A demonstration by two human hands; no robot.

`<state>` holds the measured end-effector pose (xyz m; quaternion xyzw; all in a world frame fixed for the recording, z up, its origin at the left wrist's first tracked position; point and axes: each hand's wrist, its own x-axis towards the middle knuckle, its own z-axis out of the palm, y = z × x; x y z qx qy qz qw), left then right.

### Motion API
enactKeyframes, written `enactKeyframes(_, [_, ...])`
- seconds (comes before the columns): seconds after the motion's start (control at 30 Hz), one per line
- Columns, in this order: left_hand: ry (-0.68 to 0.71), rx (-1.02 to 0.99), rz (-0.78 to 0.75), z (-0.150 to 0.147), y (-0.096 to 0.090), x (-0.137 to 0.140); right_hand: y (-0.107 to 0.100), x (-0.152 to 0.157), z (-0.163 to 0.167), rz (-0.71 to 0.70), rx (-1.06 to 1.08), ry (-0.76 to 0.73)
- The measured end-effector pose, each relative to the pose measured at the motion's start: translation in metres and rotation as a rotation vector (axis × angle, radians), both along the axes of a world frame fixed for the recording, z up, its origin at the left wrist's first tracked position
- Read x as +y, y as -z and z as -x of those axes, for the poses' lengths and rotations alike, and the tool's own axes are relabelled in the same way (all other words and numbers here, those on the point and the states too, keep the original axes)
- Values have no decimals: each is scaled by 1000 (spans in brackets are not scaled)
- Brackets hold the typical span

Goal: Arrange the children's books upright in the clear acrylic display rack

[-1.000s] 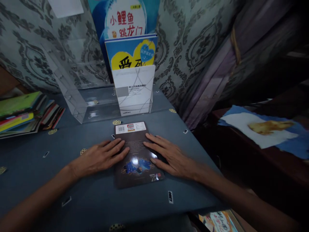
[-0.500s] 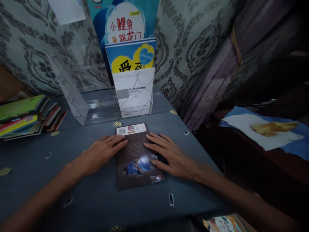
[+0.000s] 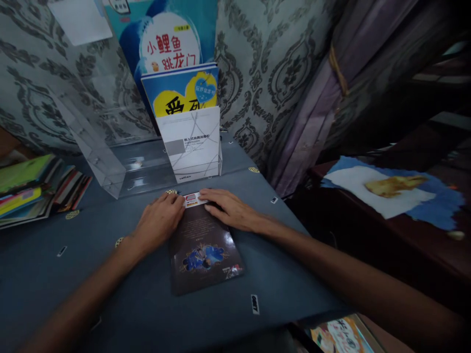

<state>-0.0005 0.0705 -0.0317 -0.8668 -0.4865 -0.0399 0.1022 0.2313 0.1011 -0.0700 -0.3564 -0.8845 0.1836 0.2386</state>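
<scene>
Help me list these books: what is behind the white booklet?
Behind the white booklet, a blue-and-yellow book and, farther back, the 小鲤鱼跳龙门 book show. Their lower parts are mostly covered; anything else there cannot be seen.

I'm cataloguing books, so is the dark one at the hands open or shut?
Shut: the dark book lies flat, its printed cover facing up and no inside pages showing.

Dark brown book (image 3: 204, 230) with blue picture (image 3: 208, 258), blue-grey table (image 3: 143, 309), white grey-lined booklet (image 3: 191, 152) near its far right corner, grey-patterned curtain (image 3: 257, 73)
</scene>
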Motion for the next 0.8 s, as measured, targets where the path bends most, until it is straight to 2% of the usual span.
enactKeyframes(0.1, [-45, -22, -27, -8, 8, -3, 4, 6, -3, 13, 92, 99])
enactKeyframes(0.2, [-52, -6, -15, -9, 14, 0, 2, 13, -4, 66, 176, 134])
enactKeyframes(0.4, [167, 14, 0, -1, 7, 11, -3, 20, -13, 358, 407, 253])
enactKeyframes(0.47, [117, 12, 40, -11, 0, 8, -1, 19, -16, 434, 477, 266])
enactKeyframes(0.57, [-27, -42, 117, -40, -11, -4, 3, 19, -17, 493, 552, 298])
enactKeyframes(0.7, [-84, 29, 170, -83, -20, -11, 2, 18, -17, 557, 629, 341])
enactKeyframes(0.8, [-135, 86, 189, -101, -22, -9, -3, 16, -16, 616, 685, 371])
